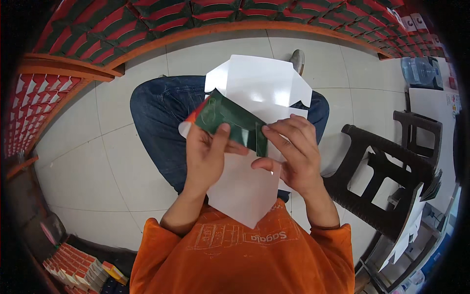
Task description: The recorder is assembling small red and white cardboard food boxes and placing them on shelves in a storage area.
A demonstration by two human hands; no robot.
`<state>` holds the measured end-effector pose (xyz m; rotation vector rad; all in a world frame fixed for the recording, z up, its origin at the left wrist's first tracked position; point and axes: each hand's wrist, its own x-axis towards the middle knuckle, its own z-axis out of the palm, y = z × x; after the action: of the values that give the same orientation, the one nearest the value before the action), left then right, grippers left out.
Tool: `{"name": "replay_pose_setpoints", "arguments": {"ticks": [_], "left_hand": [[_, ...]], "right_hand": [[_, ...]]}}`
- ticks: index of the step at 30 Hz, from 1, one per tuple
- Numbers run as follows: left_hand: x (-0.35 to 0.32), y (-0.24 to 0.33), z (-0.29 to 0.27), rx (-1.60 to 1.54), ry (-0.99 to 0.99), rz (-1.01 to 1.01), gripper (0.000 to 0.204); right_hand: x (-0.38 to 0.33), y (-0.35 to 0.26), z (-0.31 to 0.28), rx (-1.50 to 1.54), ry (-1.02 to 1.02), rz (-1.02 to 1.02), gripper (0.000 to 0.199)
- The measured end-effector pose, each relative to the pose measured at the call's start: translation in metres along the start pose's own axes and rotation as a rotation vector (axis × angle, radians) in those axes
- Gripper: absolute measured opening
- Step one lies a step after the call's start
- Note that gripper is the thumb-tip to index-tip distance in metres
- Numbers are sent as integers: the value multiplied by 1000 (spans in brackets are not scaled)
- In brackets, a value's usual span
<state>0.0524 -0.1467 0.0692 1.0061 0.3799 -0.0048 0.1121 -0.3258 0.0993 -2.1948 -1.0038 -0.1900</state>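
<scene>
A green carton point(232, 119) with a red end is in my left hand point(206, 156), held at a slant above my lap. My left thumb presses on its green face and the fingers lie behind it. At the carton's right end a narrow green flap point(262, 140) is bent. My right hand point(299, 154) touches that flap with a fingertip, its thumb held apart below. White unfolded card blanks point(261, 74) with cut tabs lie across my lap, plain side up. Another white sheet point(245, 188) reaches down to my orange shirt; the hands partly cover it.
Red and green cartons point(215, 11) are stacked along the far side behind an orange beam point(220, 30). More red-and-white cartons point(44, 105) fill the left. A dark plastic stool point(379, 179) stands at right, near a water bottle point(420, 70). Small boxes point(78, 267) sit at lower left.
</scene>
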Motion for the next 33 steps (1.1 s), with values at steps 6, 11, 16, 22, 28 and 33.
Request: {"name": "replay_pose_setpoints", "arguments": {"ticks": [6,11,16,22,28,33], "left_hand": [[11,-6,3,241,66,210,26],[-2,-4,-1,393,-50,211,19],[14,-6,-11,513,-123,185,23],[27,-20,-17,235,9,-2,32],[2,-33,-27,1061,-238,438,65],[-1,25,-136,-529,-626,-402,95]], "right_hand": [[5,-10,9,-59,-49,-101,30],[20,-7,13,-87,-11,3,24],[23,21,19,708,-178,457,30],[-2,17,6,225,-238,82,56],[25,14,11,240,-406,-20,78],[7,45,10,533,-16,204,69]]}}
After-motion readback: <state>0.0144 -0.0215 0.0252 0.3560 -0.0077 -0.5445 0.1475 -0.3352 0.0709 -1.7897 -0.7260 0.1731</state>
